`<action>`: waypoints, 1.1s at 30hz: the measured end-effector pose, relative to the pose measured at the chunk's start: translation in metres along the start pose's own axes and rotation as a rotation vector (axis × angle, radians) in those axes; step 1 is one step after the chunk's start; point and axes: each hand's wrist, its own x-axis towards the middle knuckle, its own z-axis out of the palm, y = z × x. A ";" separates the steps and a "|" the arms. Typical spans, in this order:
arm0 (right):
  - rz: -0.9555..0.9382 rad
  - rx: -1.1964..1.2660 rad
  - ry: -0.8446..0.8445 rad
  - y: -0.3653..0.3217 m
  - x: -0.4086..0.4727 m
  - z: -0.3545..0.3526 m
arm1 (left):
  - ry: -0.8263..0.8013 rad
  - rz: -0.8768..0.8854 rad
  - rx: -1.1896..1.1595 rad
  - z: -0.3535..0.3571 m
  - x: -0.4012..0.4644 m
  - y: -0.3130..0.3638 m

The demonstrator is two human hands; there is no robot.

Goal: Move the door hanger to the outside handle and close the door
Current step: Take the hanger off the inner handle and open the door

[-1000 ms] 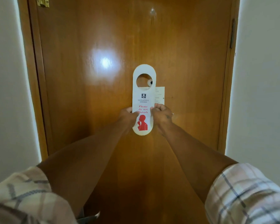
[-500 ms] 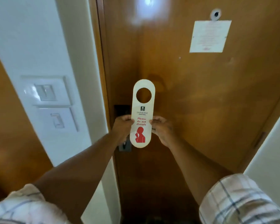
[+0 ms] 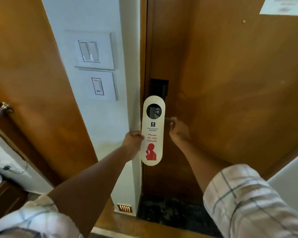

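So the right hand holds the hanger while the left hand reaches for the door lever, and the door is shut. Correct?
Not quite: the hands are swapped. The head view shows the left hand holding the hanger by its edge, while the right hand reaches for the lever. The door does look shut.

Pale plaid sleeves [image 3: 248,200] rolled up, forearms bare.

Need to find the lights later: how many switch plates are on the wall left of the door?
2. The upper switch plate sits on the white wall beside the door frame; the lower switch plate is directly beneath it. Others may lie outside the view.
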 end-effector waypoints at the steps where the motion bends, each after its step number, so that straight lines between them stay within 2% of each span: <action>1: -0.084 -0.125 -0.026 0.001 0.007 0.001 | 0.006 0.002 0.014 -0.003 0.003 -0.002; 3: -0.233 -0.336 -0.126 0.001 0.021 0.008 | 0.025 0.004 0.033 -0.009 0.011 -0.005; 5: -0.335 -0.378 -0.195 -0.003 0.028 0.016 | 0.014 0.014 0.065 -0.011 0.016 -0.007; 7: -0.365 -0.400 -0.194 -0.014 0.040 0.032 | -0.004 0.030 0.088 -0.015 0.025 -0.009; 11: -0.166 -0.402 -0.147 -0.014 0.055 0.054 | 0.006 0.080 0.123 -0.016 0.031 -0.019; 21: 0.069 -0.201 -0.124 -0.007 0.051 0.062 | -0.031 0.138 0.151 -0.023 0.031 -0.024; 29: 0.104 0.031 -0.173 -0.005 -0.045 0.034 | -0.155 0.152 0.133 -0.058 -0.037 -0.048; 33: 0.231 0.247 -0.071 -0.010 -0.123 0.010 | -0.257 0.178 0.172 -0.081 -0.100 -0.065</action>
